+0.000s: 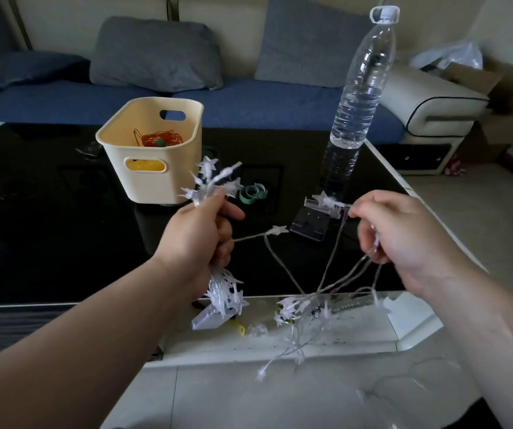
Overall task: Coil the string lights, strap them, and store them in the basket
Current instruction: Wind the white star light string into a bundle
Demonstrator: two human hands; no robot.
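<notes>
Clear plastic string lights (292, 306): light, limp, tangle-prone. Left hand (199, 239) clenches gathered coil; right hand (403, 233) pinches wire. Judgement: grip wire, not brittle stars.

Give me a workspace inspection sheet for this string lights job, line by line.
Surface: glossy black glass table.
Job's things: clear star-shaped string lights partly coiled; cream plastic basket holds an orange wire coil; green strap lies beside basket.
Clutter: clear plastic water bottle, standing.
Grippers: left hand grips the coiled bundle; right hand pinches a strand.
Cables: loose tangle trails over the table edge toward the floor.
Surroundings: blue sofa, grey cushions, cardboard box.
</notes>
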